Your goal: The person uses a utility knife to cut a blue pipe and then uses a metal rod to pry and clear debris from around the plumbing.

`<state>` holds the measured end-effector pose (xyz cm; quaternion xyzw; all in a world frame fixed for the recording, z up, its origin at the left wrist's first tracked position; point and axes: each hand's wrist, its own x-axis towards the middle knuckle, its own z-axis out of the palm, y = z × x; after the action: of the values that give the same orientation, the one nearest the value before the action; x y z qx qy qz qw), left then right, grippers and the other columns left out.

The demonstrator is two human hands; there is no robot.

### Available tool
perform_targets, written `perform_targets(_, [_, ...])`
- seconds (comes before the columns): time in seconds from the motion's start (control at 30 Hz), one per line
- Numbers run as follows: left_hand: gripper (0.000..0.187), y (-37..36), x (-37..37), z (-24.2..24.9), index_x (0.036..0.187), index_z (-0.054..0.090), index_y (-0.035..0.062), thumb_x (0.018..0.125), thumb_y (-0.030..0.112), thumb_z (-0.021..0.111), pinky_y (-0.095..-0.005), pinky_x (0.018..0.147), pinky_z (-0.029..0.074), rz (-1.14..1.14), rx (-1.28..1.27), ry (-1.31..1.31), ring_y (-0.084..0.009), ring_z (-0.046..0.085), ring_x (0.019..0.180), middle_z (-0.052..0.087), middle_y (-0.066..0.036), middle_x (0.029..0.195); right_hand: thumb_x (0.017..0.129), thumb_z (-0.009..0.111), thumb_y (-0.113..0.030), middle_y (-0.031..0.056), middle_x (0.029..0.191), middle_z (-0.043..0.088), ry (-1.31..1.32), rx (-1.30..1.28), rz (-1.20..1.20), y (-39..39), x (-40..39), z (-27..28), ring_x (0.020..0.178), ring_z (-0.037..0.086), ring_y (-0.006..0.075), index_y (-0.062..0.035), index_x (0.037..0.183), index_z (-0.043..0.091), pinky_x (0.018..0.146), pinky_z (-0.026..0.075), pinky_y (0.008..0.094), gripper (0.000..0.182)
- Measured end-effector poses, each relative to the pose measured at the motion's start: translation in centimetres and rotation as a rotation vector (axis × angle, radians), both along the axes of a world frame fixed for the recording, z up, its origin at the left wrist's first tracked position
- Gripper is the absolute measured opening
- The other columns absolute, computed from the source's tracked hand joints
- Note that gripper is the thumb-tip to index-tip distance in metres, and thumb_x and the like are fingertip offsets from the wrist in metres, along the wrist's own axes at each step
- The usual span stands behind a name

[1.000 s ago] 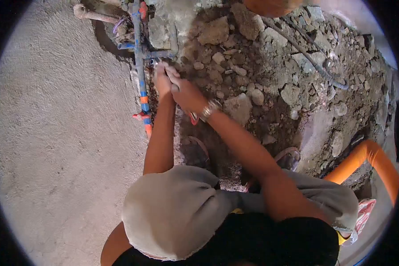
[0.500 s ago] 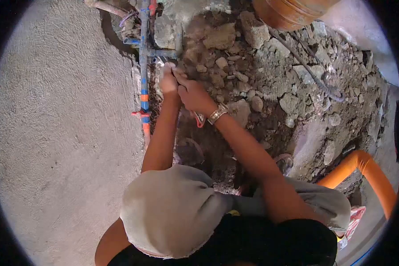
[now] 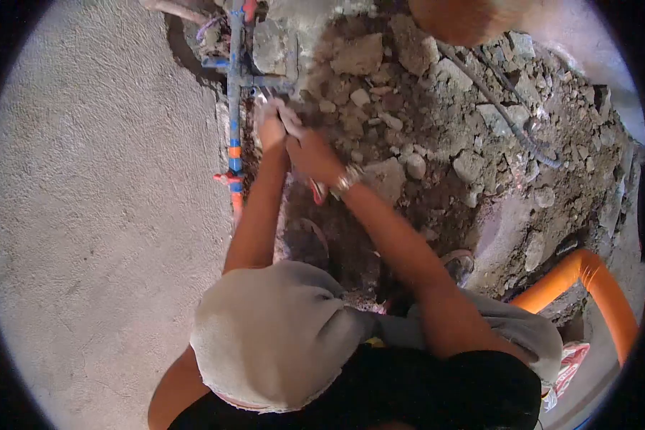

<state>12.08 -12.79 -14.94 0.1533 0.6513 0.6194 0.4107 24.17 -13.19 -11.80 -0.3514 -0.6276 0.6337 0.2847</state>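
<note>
My left hand (image 3: pixel 271 129) is closed around the front of a metal hand tool with a red-edged handle (image 3: pixel 318 192). Just beyond the fingers, the tool's grey tip reaches the short side branch (image 3: pixel 269 82) of a blue pipe (image 3: pixel 234 107). My right hand (image 3: pixel 309 152), with a metal watch band at the wrist, is closed on the same tool, behind and against the left hand. The handle's end sticks out below the right palm. Blur and the fingers hide most of the tool, so its exact kind cannot be told.
A red valve handle (image 3: pixel 227 178) sits on the pipe beside my left forearm. Rough concrete (image 3: pixel 107 179) lies to the left. Broken stones (image 3: pixel 358 56) and a bent steel bar (image 3: pixel 505 115) lie right. An orange corrugated pipe (image 3: pixel 580 269) curves at lower right; a blurred orange-brown object (image 3: pixel 459 20) is at top.
Both hands stay on the tool at the pipe branch and are slightly more blurred. The orange-brown object at the top has shifted upward and blurred. The whole view has moved slightly.
</note>
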Motion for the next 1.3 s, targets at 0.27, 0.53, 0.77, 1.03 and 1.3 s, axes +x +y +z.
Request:
perform_targets(0.27, [0.028,0.5,-1.2,-0.4,0.079,0.050,0.0054,0.096,0.023,0.037,-0.0302,0.049,0.044,-0.016,0.010,-0.012,-0.0191,0.051,0.051,0.053,-0.008,0.059,0.083,0.045,-0.014,0.0317,0.107,0.055,0.010,-0.096,0.056,0.5,-0.4,-0.2,0.101,0.054,0.0449,-0.0021,0.128,0.047,0.089,0.044,0.0438,0.047])
perform_targets(0.53, [0.028,2.1,-2.4,-1.1,0.086,0.052,0.0046,0.097,0.024,0.036,-0.0278,0.053,0.046,-0.041,0.111,0.052,-0.0166,0.053,0.054,0.054,-0.008,0.061,0.082,0.045,-0.012,0.0307,0.103,0.056,0.046,0.065,-0.004,2.2,-2.0,-1.7,0.090,0.056,0.0454,-0.0022,0.130,0.044,0.079,0.046,0.0462,0.049])
perform_targets(0.77, [0.026,1.6,-1.3,0.7,0.087,0.053,0.0028,0.095,0.022,0.037,-0.0291,0.057,0.047,-0.058,0.055,0.076,-0.0174,0.054,0.055,0.056,-0.008,0.063,0.085,0.039,-0.008,0.0305,0.132,0.041,0.240,0.021,0.079,2.2,-2.2,-2.2,0.125,0.041,0.0372,0.0077,0.134,0.035,0.104,0.031,0.0365,0.052])
perform_targets(1.03, [0.029,0.1,-1.0,1.6,0.082,0.058,0.0018,0.093,0.024,0.042,-0.0330,0.063,0.045,-0.050,-0.046,0.349,-0.0218,0.056,0.068,0.058,-0.007,0.077,0.088,0.041,-0.017,0.0262,0.125,0.050,-0.087,0.079,0.022,0.2,-2.0,-0.3,0.105,0.056,0.0353,-0.0060,0.137,0.038,0.090,0.041,0.0380,0.051])
perform_targets(1.3, [0.029,-2.0,-2.7,-1.7,0.086,0.056,0.0027,0.094,0.028,0.043,-0.0298,0.068,0.043,-0.044,0.060,0.118,-0.0149,0.054,0.070,0.057,-0.004,0.075,0.089,0.038,-0.012,0.0286,0.130,0.045,-0.143,-0.054,0.078,-2.8,-2.7,1.9,0.108,0.057,0.0330,-0.0042,0.143,0.025,0.090,0.042,0.0356,0.055])
